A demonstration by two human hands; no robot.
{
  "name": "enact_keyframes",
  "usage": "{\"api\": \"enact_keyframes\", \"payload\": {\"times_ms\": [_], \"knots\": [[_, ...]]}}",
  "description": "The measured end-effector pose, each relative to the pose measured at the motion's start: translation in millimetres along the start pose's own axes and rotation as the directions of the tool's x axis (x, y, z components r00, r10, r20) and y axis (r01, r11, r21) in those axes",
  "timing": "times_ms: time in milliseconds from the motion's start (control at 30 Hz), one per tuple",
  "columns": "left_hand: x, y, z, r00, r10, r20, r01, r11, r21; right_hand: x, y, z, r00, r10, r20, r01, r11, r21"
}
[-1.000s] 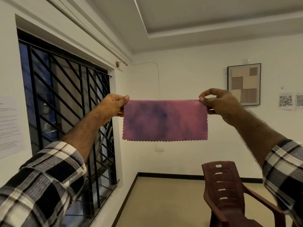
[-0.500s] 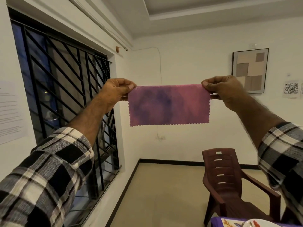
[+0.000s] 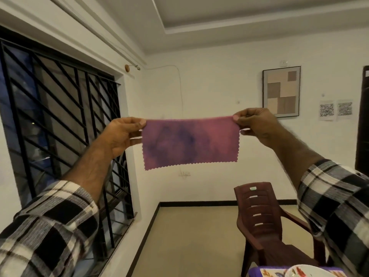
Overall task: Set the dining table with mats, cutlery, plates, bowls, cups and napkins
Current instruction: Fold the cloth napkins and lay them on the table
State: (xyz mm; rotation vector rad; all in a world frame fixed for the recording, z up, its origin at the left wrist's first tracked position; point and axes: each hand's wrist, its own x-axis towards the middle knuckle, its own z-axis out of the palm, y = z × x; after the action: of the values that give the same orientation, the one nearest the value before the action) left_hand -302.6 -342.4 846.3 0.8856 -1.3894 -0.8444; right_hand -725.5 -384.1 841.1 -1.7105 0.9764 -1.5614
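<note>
Window bars (image 3: 60,136) fill the left wall. Left hand (image 3: 121,134) pinches the napkin's (image 3: 189,142) upper left corner; the pink, zigzag-edged cloth hangs stretched in mid-air, and right hand (image 3: 257,124) pinches its upper right corner. Below stands a chair (image 3: 259,216); at the bottom right edge shows what may be a plate (image 3: 305,271) on a mat (image 3: 257,272)

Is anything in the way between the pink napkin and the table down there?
Nothing visible: both hands hold the napkin stretched in open air, and only a corner of the table shows, lower right.
</note>
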Motion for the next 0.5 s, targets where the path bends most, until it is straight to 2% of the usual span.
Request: {"api": "enact_keyframes", "payload": {"times_ms": [100, 200, 333, 500], "knots": [[3.1, -10.4, 15.9, 0.979, -0.174, -0.11, 0.195, 0.954, 0.229, -2.6, 3.9, 7.3, 0.995, 0.073, -0.062, -0.082, 0.984, -0.161], [3.0, -13.4, 40.0, 0.952, -0.253, -0.172, 0.295, 0.909, 0.294, -5.2, 3.5, 19.2, 0.992, 0.124, 0.01, -0.117, 0.959, -0.259], [0.5, -3.3, 67.1, 0.959, -0.253, -0.126, 0.281, 0.904, 0.323, -9.2, -7.4, 34.2, 0.968, 0.155, 0.199, -0.091, 0.95, -0.299], [-7.8, 15.3, 93.9, 0.981, -0.196, 0.005, 0.182, 0.918, 0.351, -15.5, -24.8, 53.1, 0.934, 0.063, 0.352, 0.028, 0.968, -0.248]]}}
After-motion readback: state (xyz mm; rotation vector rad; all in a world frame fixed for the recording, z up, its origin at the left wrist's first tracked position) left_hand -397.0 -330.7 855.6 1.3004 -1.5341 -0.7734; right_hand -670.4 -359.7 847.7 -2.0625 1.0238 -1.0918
